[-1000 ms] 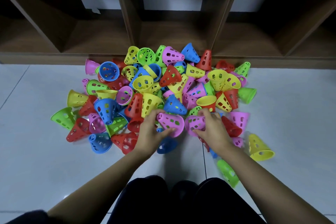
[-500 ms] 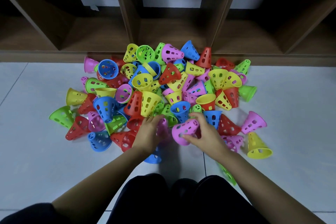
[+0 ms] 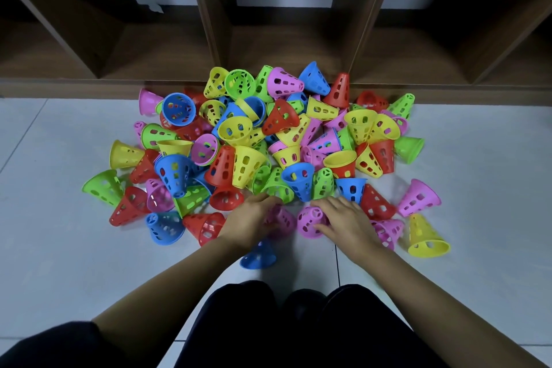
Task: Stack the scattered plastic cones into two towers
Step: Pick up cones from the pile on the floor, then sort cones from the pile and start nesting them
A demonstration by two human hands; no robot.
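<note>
Several perforated plastic cones in red, yellow, green, blue and pink lie in a loose heap (image 3: 268, 140) on the pale tiled floor. At the heap's near edge my left hand (image 3: 254, 219) grips a pink cone (image 3: 282, 219), partly hidden under its fingers. My right hand (image 3: 346, 222) holds a second pink cone (image 3: 310, 221) with its narrow top towards me. The two pink cones sit side by side, a small gap between them, low over the floor.
A dark wooden shelf unit (image 3: 209, 24) with open compartments stands right behind the heap. A blue cone (image 3: 258, 257) lies under my left wrist, a yellow cone (image 3: 425, 237) and pink cones (image 3: 418, 199) lie to the right. My dark-clothed knees (image 3: 298, 323) fill the bottom.
Both hands pulled back from the heap towards me, each with a pink cone. Cones at the heap's front shifted and a blue one tipped upside down.
</note>
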